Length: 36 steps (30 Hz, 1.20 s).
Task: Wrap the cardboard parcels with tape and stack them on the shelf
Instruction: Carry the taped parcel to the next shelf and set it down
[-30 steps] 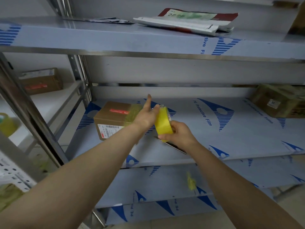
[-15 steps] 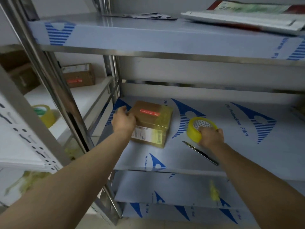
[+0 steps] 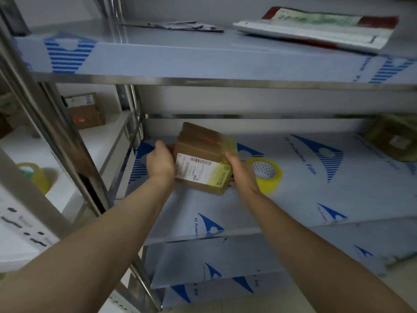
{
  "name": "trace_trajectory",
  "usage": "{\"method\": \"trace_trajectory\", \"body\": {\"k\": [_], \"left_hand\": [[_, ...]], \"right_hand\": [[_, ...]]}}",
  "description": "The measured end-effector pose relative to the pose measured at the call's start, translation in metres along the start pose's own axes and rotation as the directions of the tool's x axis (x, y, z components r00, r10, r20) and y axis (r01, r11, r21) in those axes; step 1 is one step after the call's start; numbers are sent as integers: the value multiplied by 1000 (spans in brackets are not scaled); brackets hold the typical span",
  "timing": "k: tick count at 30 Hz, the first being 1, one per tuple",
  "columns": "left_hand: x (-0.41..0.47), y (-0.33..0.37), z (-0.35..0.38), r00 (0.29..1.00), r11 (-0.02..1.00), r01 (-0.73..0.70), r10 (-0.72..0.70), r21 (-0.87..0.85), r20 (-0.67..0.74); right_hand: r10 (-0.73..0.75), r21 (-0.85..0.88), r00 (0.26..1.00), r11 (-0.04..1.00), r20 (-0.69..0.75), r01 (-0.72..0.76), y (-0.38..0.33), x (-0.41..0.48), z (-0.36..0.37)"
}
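A small brown cardboard parcel (image 3: 202, 158) with a white barcode label and yellowish tape over its right end is lifted and tilted above the middle shelf (image 3: 304, 199). My left hand (image 3: 161, 162) grips its left side and my right hand (image 3: 242, 172) grips its right side from beneath. A yellow tape roll (image 3: 267, 173) lies flat on the shelf just right of my right hand, partly hidden by it.
Another taped parcel (image 3: 393, 137) sits at the shelf's far right. On the neighbouring rack to the left stand a brown box (image 3: 86, 110) and a second yellow tape roll (image 3: 33, 177). Flat mailers (image 3: 316, 27) lie on the top shelf. A steel upright (image 3: 56, 141) stands between the racks.
My right hand let go of the tape roll, now lying on the shelf, and took the parcel's right side. Both hands raised and tilted the parcel off the shelf.
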<state>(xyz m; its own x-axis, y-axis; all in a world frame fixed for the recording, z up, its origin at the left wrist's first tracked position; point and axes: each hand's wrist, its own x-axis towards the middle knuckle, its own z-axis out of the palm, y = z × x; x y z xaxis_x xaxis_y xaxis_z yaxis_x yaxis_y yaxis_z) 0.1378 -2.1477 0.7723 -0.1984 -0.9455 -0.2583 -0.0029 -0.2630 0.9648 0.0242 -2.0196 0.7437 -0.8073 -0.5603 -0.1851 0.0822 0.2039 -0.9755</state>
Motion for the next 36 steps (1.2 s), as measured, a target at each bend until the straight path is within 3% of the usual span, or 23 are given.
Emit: {"method": "trace_trajectory", "body": {"k": [6,9,13,16,23,29,36], "left_hand": [[-36,33,39,949,992,-78,103,-96,297],[-57,36,61,859,989,-134,145,-57,491],[-94,27,96,705,964,-264,199,-9,680],[-126,11,126,609,947,-320,215,-12,764],[-204,-19,200,498,955,-295,185,-35,847],[-290,-47,286,471,962,-272,161,-31,867],[-391,-91,381,546,991,-117,3,72,838]], "right_hand": [[-31,119,986,992,-167,51,-31,-7,-54],[-79,215,971,968,-227,129,-30,-23,-92],[-68,211,927,965,-369,155,-17,-52,-146],[6,250,874,959,-486,133,-10,-75,-183],[130,400,806,906,-577,140,6,-107,-277],[134,351,738,925,-662,147,24,-121,-392],[104,322,749,934,-655,153,45,-130,-535]]}}
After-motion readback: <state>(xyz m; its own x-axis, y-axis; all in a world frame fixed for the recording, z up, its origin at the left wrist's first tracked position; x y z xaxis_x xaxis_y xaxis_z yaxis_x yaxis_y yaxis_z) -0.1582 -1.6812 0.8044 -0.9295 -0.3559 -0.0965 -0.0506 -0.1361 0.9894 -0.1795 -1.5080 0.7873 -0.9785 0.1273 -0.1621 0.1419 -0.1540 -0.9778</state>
